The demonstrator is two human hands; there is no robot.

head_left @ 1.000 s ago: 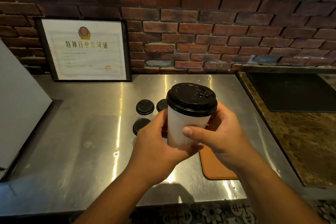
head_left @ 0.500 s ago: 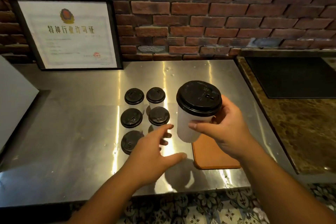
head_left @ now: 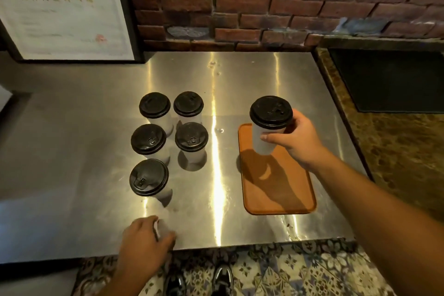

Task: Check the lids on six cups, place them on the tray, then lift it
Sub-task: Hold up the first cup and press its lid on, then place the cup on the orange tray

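My right hand (head_left: 299, 140) is shut on a white paper cup (head_left: 262, 144) with a black lid (head_left: 271, 112), held upright over the far end of the orange tray (head_left: 276, 194). I cannot tell whether the cup's base touches the tray. Nothing else stands on the tray. Several more white cups with black lids stand in a cluster on the steel counter to the left, the nearest one (head_left: 149, 177) at the front and the others (head_left: 191, 137) behind it. My left hand (head_left: 144, 240) rests at the counter's front edge, holding nothing.
The steel counter (head_left: 72, 151) runs back to a brick wall. A framed certificate (head_left: 64, 9) leans at the back left. To the right a brown marble top (head_left: 396, 163) carries a black mat (head_left: 394, 79). Patterned floor tiles and shoes (head_left: 223, 279) show below the edge.
My left hand let go of the cup and drew back to the counter's front edge. My right hand carried the cup right and down over the tray. The camera tilted downward.
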